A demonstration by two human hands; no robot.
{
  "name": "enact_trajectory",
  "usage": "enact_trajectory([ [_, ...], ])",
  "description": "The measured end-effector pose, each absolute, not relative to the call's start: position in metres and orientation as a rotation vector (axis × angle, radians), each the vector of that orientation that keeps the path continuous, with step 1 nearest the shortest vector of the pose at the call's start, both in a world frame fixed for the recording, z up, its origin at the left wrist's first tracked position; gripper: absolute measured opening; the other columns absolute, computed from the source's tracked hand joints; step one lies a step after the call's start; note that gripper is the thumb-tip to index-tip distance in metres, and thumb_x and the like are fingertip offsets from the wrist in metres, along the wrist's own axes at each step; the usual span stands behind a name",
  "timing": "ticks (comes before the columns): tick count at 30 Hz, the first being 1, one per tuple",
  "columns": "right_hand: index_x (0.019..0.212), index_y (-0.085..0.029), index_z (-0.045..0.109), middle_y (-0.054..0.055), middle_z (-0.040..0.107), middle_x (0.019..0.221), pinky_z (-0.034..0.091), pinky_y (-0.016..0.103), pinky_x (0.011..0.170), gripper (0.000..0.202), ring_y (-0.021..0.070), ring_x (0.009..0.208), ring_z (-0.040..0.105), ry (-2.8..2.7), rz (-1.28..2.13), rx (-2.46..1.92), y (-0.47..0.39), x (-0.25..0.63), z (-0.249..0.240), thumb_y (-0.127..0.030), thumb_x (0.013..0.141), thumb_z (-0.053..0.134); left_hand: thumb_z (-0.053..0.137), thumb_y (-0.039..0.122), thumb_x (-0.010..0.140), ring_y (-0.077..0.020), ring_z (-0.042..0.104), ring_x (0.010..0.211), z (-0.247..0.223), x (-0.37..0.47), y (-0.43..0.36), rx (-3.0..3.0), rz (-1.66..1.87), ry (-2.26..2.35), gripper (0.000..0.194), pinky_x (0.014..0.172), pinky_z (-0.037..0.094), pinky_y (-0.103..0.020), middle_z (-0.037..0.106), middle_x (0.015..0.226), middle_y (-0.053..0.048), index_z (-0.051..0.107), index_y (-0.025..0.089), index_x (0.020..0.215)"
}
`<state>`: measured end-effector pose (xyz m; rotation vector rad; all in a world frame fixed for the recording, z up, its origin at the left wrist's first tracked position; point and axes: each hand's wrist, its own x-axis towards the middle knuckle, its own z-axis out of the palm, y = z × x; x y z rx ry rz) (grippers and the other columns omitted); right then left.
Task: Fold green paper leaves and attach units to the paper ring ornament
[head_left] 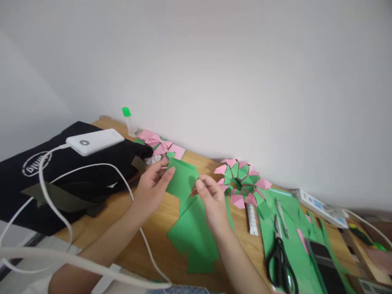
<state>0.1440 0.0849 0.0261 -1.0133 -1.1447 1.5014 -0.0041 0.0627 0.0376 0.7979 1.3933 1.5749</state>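
Note:
A green paper square (183,179) is held up over the desk between my two hands. My left hand (154,181) pinches its left edge, thumb on the near face. At its right edge, my right hand (210,196) has thumb and fingertips closed on the paper. Below lie more green paper pieces (196,232), several overlapping on the wood. Behind my right hand sits a ring of folded pink and green paper (241,181). A second pink and green folded piece (156,141) rests near the wall.
Black scissors (279,261), a craft knife (281,218) and a phone (327,265) lie on green sheets at right. A white tube (252,219) is beside them. At left, a white power bank (94,141) sits on a black bag (70,171); its white cable (143,241) crosses the desk.

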Motion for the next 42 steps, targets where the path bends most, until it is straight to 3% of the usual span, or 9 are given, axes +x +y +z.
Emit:
enact_trajectory([
  [3,0.079,-0.022,0.069,-0.006,0.058,0.062,0.042,0.022,0.061,0.022,0.0088,0.061,0.051,-1.16,1.352,-0.988,0.084,0.16,0.046,-0.037,0.069,0.081,0.068,0.044,0.079,-0.0139,0.065,0.066,0.057,0.011,0.068,1.122,1.56,1.346,0.03,0.058,0.05,-0.02,0.07,0.072,0.0,0.067,0.016,0.09],
  [8,0.074,-0.021,0.068,-0.006,0.055,0.059,0.038,0.02,0.054,0.007,0.0069,0.055,0.046,-1.254,1.106,-0.972,0.088,0.188,0.07,-0.025,0.079,0.072,0.072,0.03,0.079,-0.0143,0.07,0.078,0.083,0.027,0.078,1.252,1.48,1.105,0.02,0.071,0.056,-0.02,0.075,0.085,-0.002,0.068,0.018,0.095],
  [20,0.082,-0.027,0.074,-0.005,0.061,0.061,0.045,0.02,0.055,0.004,0.0076,0.057,0.052,-1.229,0.919,-0.977,0.079,0.209,0.078,-0.023,0.081,0.073,0.077,0.011,0.074,-0.0112,0.074,0.069,0.097,0.049,0.08,1.173,1.493,1.03,0.02,0.06,0.059,-0.011,0.078,0.078,0.004,0.075,0.024,0.09],
  [26,0.076,-0.026,0.074,-0.004,0.06,0.058,0.046,0.023,0.053,0.006,0.0098,0.055,0.053,-1.213,0.887,-1.019,0.078,0.209,0.082,-0.022,0.08,0.073,0.079,0.014,0.073,-0.0121,0.075,0.067,0.092,0.047,0.08,1.219,1.483,1.102,0.025,0.059,0.061,-0.013,0.078,0.078,0.006,0.076,0.032,0.091],
  [31,0.077,-0.028,0.073,-0.005,0.058,0.058,0.045,0.023,0.053,0.008,0.0097,0.055,0.053,-1.214,0.917,-1.034,0.077,0.21,0.084,-0.022,0.081,0.073,0.081,0.016,0.07,-0.015,0.074,0.063,0.093,0.048,0.078,1.198,1.488,1.206,0.025,0.055,0.063,-0.017,0.077,0.075,0.005,0.076,0.03,0.09],
  [37,0.076,-0.029,0.073,-0.006,0.061,0.058,0.045,0.022,0.053,0.011,0.0088,0.055,0.053,-1.268,0.863,-1.047,0.077,0.21,0.086,-0.019,0.081,0.073,0.081,0.007,0.066,-0.0098,0.073,0.06,0.098,0.054,0.077,1.1,1.547,1.188,0.03,0.055,0.059,-0.009,0.077,0.071,0.009,0.077,0.03,0.084],
  [42,0.077,-0.028,0.074,-0.005,0.063,0.059,0.046,0.023,0.053,0.01,0.0105,0.056,0.056,-1.245,0.846,-1.056,0.077,0.209,0.087,-0.019,0.081,0.074,0.081,0.008,0.068,-0.0103,0.074,0.062,0.096,0.052,0.078,1.139,1.524,1.181,0.031,0.056,0.06,-0.01,0.077,0.073,0.009,0.077,0.032,0.087],
])
